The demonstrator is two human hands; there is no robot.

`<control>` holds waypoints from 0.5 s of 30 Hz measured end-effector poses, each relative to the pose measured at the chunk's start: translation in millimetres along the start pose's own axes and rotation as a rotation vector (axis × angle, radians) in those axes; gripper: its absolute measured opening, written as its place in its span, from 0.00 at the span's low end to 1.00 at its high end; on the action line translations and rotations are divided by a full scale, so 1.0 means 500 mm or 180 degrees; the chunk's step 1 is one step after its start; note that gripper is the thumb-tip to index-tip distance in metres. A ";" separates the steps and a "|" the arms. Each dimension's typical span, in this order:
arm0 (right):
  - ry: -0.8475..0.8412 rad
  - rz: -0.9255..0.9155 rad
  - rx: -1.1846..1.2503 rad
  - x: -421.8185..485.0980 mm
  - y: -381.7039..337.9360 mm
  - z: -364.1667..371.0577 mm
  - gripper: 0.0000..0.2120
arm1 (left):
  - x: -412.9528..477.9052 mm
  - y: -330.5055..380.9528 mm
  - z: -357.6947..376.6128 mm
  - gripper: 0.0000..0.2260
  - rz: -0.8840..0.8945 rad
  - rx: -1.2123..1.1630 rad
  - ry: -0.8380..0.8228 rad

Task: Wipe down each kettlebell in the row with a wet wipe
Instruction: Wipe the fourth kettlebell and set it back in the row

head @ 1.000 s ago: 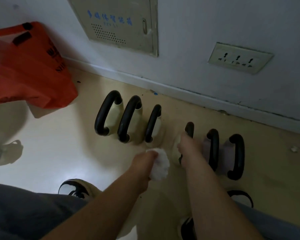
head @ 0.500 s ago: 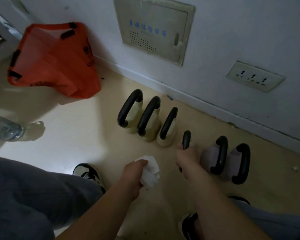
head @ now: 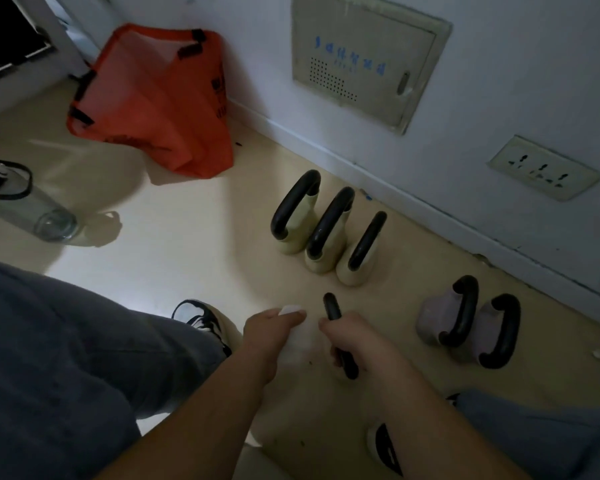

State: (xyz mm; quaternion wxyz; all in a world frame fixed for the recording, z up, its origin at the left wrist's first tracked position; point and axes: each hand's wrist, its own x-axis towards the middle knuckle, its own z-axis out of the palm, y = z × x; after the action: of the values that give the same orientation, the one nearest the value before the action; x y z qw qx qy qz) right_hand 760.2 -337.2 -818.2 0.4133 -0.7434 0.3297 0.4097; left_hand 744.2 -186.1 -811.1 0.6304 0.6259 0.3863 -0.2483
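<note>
My right hand (head: 355, 341) grips the black handle (head: 331, 306) of a cream kettlebell pulled out of the row toward me. My left hand (head: 267, 332) holds a white wet wipe (head: 291, 310) and presses it against that kettlebell's left side; the body is mostly hidden behind my hands. Three cream kettlebells (head: 326, 233) with black handles stand together near the wall. Two greyish-pink kettlebells (head: 468, 323) stand to the right.
An orange mesh bag (head: 153, 105) lies against the wall at the back left. A clear water bottle (head: 25, 206) lies on the floor at the left. My shoes (head: 205, 318) and knees frame the near floor. The wall has a panel (head: 364, 60) and a socket (head: 544, 168).
My right hand has drawn the fourth kettlebell out of the row toward me. My left hand has brought the wipe against its side. The camera has shifted, showing more of the floor at the left.
</note>
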 end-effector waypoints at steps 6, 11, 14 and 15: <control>-0.0107 -0.0257 -0.0040 0.002 -0.040 0.002 0.20 | 0.025 0.025 0.008 0.07 -0.0013 -0.0342 0.0132; -0.0232 -0.0401 -0.0106 0.007 -0.045 0.034 0.20 | 0.049 0.040 0.023 0.08 0.0059 -0.0145 0.0476; -0.0274 -0.0364 -0.0115 0.007 -0.043 0.037 0.21 | 0.051 0.039 -0.003 0.05 0.0004 -0.0360 0.0124; -0.0245 -0.0344 -0.0075 0.005 -0.043 0.037 0.25 | 0.051 0.043 0.000 0.07 -0.0039 -0.0494 0.0054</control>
State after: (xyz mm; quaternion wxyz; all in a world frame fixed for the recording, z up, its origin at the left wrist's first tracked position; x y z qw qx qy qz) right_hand 772.8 -311.8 -819.0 0.4384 -0.7486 0.2681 0.4190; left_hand 776.0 -179.8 -818.8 0.6722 0.5749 0.4135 -0.2161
